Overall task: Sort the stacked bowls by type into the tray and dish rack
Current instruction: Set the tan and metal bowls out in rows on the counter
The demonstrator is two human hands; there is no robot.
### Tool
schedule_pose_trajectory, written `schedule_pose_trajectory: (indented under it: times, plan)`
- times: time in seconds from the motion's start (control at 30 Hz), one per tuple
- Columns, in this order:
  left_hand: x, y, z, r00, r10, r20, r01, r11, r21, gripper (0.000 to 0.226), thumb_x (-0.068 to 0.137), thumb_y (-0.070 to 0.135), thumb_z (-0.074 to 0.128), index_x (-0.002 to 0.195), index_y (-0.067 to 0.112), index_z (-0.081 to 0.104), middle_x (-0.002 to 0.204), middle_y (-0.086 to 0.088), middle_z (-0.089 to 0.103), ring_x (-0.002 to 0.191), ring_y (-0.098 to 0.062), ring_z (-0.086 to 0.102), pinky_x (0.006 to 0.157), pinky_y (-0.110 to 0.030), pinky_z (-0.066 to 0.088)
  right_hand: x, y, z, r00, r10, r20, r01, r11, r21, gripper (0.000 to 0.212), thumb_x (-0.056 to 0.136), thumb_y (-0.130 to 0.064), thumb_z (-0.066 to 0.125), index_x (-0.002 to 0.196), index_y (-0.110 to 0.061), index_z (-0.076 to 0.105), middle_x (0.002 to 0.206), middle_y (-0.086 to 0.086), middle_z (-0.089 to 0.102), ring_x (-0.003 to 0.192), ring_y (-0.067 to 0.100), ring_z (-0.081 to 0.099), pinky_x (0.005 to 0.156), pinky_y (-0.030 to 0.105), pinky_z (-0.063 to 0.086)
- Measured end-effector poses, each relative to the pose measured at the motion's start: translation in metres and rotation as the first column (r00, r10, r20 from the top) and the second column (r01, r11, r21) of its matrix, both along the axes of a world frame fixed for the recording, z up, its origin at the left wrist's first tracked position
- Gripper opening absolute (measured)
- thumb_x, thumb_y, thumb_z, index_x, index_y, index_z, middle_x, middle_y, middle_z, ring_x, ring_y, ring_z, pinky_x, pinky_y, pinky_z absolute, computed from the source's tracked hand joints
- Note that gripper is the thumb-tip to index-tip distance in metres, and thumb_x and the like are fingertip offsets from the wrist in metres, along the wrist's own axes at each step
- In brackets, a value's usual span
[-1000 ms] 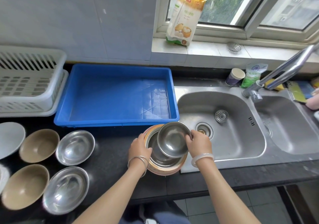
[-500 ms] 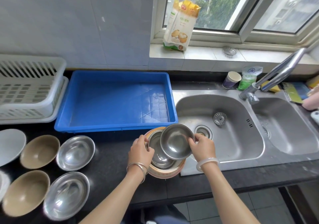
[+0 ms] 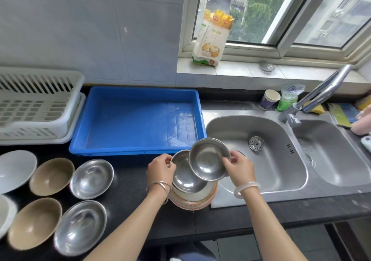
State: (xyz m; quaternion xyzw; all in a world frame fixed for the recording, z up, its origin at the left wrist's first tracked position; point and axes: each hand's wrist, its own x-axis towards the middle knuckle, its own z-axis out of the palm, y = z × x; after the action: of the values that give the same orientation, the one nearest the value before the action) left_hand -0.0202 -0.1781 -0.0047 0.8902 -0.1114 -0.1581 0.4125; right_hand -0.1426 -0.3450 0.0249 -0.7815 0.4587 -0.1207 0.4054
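My right hand [image 3: 237, 169] grips a small steel bowl [image 3: 208, 159] by its right rim, lifted and tilted above the stack. My left hand [image 3: 160, 169] holds the left rim of a second steel bowl [image 3: 184, 177], which sits in a pink-rimmed bowl [image 3: 192, 201] at the counter's front edge beside the sink. The blue tray [image 3: 138, 120] lies just behind the stack with nothing in it. The white dish rack [image 3: 38, 104] stands at the far left. Two steel bowls [image 3: 91, 178] [image 3: 80, 227] and two tan bowls [image 3: 52, 176] [image 3: 34, 223] lie on the counter to the left.
A white plate [image 3: 16, 170] and another white dish [image 3: 6, 214] sit at the left edge. The double sink [image 3: 257, 150] with its faucet [image 3: 317, 94] is on the right. A paper cup [image 3: 269, 100], a green bag [image 3: 289, 98] and sponges [image 3: 341, 112] stand behind the sink.
My right hand has lifted the top steel bowl up and slightly right off the stack. My left hand has stayed on the rim of the steel bowl beneath.
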Motion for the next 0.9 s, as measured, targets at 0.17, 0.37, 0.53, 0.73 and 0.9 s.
schedule_pose_trajectory:
  times: [0.17, 0.37, 0.53, 0.73, 0.9]
  plan:
    - [0.012, 0.026, 0.013, 0.995, 0.103, 0.003, -0.103, 0.994, -0.047, 0.012, 0.081, 0.013, 0.061, 0.088, 0.016, 0.069, 0.081, 0.006, 0.067, 0.074, -0.010, 0.061, 0.066, -0.019, 0.045, 0.017, 0.001, 0.016, 0.994, 0.074, 0.079, -0.078, 0.996, 0.040, 0.021, 0.082, -0.017, 0.062, 0.073, -0.036, 0.063, 0.065, -0.002, 0.068, 0.045, 0.007, 0.061, 0.059, 0.033, 0.056]
    - [0.013, 0.082, 0.011, 0.977, 0.211, -0.030, -0.212, 0.976, -0.041, 0.011, 0.080, 0.010, 0.061, 0.082, 0.019, 0.066, 0.074, 0.010, 0.063, 0.071, -0.010, 0.061, 0.063, -0.020, 0.043, 0.063, 0.021, 0.012, 0.973, 0.184, 0.137, -0.206, 0.964, 0.169, 0.008, 0.087, -0.021, 0.061, 0.084, -0.021, 0.068, 0.069, 0.003, 0.066, 0.058, 0.014, 0.061, 0.049, 0.022, 0.054]
    - [0.001, 0.130, -0.005, 0.937, 0.341, -0.074, -0.340, 0.940, 0.022, 0.012, 0.082, 0.008, 0.060, 0.089, 0.015, 0.067, 0.077, 0.008, 0.062, 0.074, -0.011, 0.058, 0.067, -0.022, 0.041, 0.107, 0.053, -0.010, 0.939, 0.338, 0.058, -0.343, 0.916, 0.207, 0.010, 0.087, -0.019, 0.059, 0.092, -0.014, 0.067, 0.072, 0.003, 0.065, 0.057, 0.010, 0.061, 0.053, 0.025, 0.058]
    - [-0.016, 0.164, -0.025, 0.887, 0.437, -0.146, -0.431, 0.899, 0.073, 0.012, 0.083, 0.008, 0.058, 0.089, 0.015, 0.066, 0.081, 0.001, 0.068, 0.079, -0.017, 0.062, 0.069, -0.026, 0.047, 0.147, 0.089, -0.035, 0.799, 0.575, -0.175, -0.558, 0.818, 0.138, 0.012, 0.083, -0.017, 0.055, 0.080, -0.022, 0.065, 0.057, -0.004, 0.059, 0.050, 0.016, 0.056, 0.058, 0.027, 0.049]
    - [-0.023, 0.170, -0.039, 0.866, 0.465, -0.184, -0.455, 0.885, 0.094, 0.012, 0.083, 0.008, 0.056, 0.085, 0.014, 0.065, 0.080, 0.000, 0.067, 0.078, -0.017, 0.061, 0.067, -0.025, 0.045, 0.166, 0.101, -0.054, 0.722, 0.617, -0.312, -0.610, 0.781, 0.133, 0.018, 0.084, -0.017, 0.053, 0.096, -0.019, 0.067, 0.069, 0.005, 0.066, 0.054, 0.018, 0.060, 0.067, 0.028, 0.051]
